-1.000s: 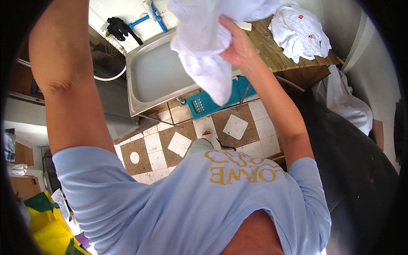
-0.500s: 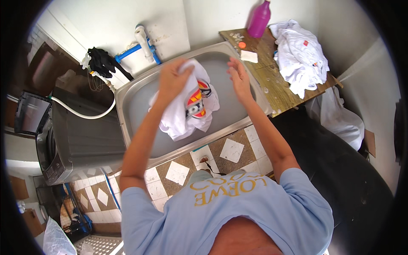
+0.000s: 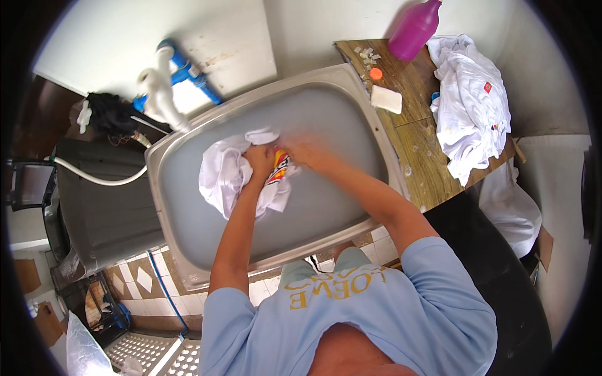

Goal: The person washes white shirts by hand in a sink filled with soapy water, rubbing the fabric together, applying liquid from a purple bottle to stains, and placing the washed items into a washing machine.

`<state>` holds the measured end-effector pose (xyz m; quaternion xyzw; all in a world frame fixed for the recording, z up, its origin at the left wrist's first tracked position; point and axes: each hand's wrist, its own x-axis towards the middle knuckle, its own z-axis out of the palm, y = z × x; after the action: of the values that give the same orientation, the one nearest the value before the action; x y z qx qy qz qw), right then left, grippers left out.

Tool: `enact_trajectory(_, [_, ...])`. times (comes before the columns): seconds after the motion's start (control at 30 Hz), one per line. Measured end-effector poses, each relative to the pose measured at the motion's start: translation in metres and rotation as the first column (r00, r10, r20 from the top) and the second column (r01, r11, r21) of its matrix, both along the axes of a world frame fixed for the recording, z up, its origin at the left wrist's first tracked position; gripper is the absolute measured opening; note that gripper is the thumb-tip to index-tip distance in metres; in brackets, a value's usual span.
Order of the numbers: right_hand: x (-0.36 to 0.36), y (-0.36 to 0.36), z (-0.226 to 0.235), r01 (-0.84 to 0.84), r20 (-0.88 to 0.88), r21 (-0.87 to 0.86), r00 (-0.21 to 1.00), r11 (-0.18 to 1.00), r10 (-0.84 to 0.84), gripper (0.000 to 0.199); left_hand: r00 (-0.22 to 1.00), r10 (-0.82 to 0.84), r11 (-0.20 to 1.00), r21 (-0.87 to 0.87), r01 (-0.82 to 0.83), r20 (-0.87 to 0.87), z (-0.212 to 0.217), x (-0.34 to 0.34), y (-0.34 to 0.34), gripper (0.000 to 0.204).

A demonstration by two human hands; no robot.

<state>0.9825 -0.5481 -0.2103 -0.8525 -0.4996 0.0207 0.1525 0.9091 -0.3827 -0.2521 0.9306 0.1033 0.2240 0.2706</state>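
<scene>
A white garment with a red, yellow and black print [image 3: 221, 172] lies bunched in the cloudy water of a steel sink [image 3: 387, 156]. My left hand [image 3: 258, 159] is closed on its upper part, beside the print. Just to the right, my right hand [image 3: 305, 152] is at the garment's edge by the print, low over the water. Its fingers are smeared by motion, so I cannot tell whether they grip the cloth.
A wooden board [image 3: 417, 153] right of the sink bears a soap bar [image 3: 385, 99], an orange cap [image 3: 375, 74], a purple bottle [image 3: 414, 31] and a heap of white clothes [image 3: 470, 103]. A white pipe [image 3: 162, 100] stands behind the sink; a dark washing machine [image 3: 103, 200] is at left.
Both hands have come down to the water and closer together. The garment, lifted in my left hand before, now lies lower in the sink. The view has shifted a little.
</scene>
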Motion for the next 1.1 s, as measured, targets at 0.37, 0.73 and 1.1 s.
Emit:
enact_trajectory(0.37, [0.095, -0.09, 0.08, -0.25, -0.109, 0.009, 0.962, 0.968, 0.249, 0.025, 0.891, 0.007, 0.954, -0.265, -0.142, -0.454, 0.067, -0.012, -0.013, 0.018])
enact_trajectory(0.73, [0.263, -0.212, 0.154, 0.586, -0.302, 0.689, 0.767, 0.426, -0.566, 0.126, 0.982, -0.054, 0.104, -0.98, -0.172, -0.179, 0.109, -0.076, -0.01, 0.039])
enact_trajectory(1.1, [0.31, -0.179, 0.126, 0.351, -0.203, 0.869, 0.895, 0.347, -0.398, 0.106, 0.972, 0.062, 0.065, -0.971, -0.229, -0.225, 0.114, -0.1, -0.022, 0.036])
